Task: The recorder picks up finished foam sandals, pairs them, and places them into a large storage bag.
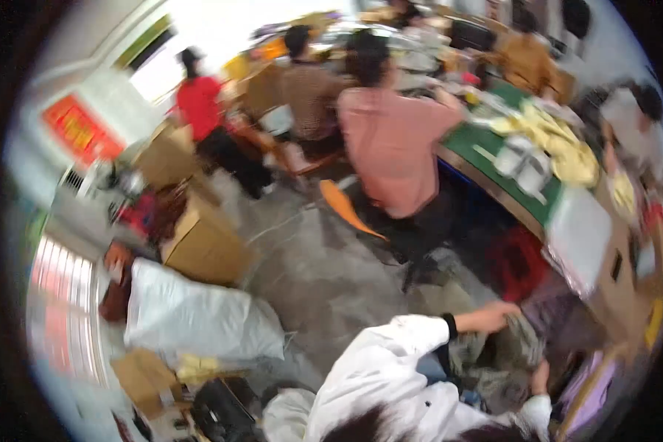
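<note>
My left hand (492, 317), in a white sleeve with a dark cuff, reaches across the lower right and closes on a grey-green cloth (521, 340). Lower down, my right hand (541, 379) grips the near right side of the same crumpled cloth. Its folds hang between my two hands over my lap. Blur hides the fingertips and the cloth's exact shape. Right beside my right hand lies a piece of purple fabric (588, 390).
A green-topped table (497, 171) bears yellow garments (560, 144) and a clear-wrapped white pack (580, 232). A person in pink (390, 147) sits ahead; several others work beyond. A big white sack (199, 313) and cardboard boxes (208, 239) stand left. A red bin-like object (519, 261) is under the table.
</note>
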Tool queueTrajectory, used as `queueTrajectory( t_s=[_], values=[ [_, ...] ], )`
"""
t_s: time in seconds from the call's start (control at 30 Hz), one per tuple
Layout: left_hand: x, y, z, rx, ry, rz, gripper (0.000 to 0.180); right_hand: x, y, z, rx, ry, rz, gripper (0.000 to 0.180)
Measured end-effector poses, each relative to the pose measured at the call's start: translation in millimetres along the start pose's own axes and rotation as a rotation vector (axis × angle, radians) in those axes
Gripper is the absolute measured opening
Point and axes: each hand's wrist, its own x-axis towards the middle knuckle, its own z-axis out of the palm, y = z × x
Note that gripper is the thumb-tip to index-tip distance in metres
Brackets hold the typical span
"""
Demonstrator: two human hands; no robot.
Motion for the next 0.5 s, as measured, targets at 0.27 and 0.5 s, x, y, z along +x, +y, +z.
queueTrajectory(
  t_s=[0.27,0.5],
  values=[
    [87.4,22.2,9.5,0.538,-0.186,0.033,0.033,-66.4,-20.9,-57.2,-0.793,0.487,0.035,0.029],
    [176.0,53.2,89.8,1.077,-0.164,0.477,0.022,-154.7,-130.7,-84.1,0.147,0.421,0.290,0.035]
  ],
)
